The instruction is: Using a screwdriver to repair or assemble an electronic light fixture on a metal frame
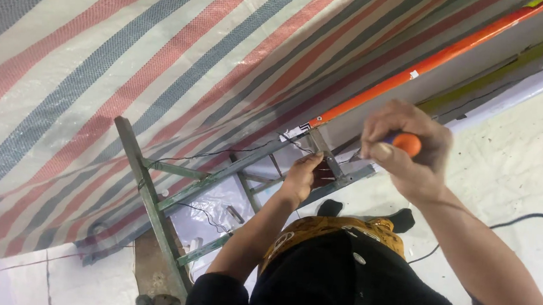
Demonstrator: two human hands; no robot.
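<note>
Hands work close together at the top of a green metal ladder (169, 196), seen from above. The right hand (406, 151) is curled tight around an orange tool handle (407, 143); only the rounded butt of the handle shows between the fingers, and the shaft and tip are hidden behind the hand, so the kind of tool cannot be told for certain. The left hand (300, 176) rests against the ladder's top frame, fingers bent; what it pinches, if anything, is too small and shaded to make out. One thin black wire (219, 152) runs along the ladder rail toward the hands, and its end is lost behind them. Just beyond the hands, one long orange bar (437, 56) slants up to the right and runs out of the picture's top edge. A striped tarpaulin (96, 59) in red, grey-blue and white fills the upper left, cut off on three sides. Below, two black-socked feet (364, 214) stand on the ladder, partly hidden by the person's yellow patterned cloth (337, 229). One black cable (527, 219) crosses the pale floor (526, 162) at right.
</note>
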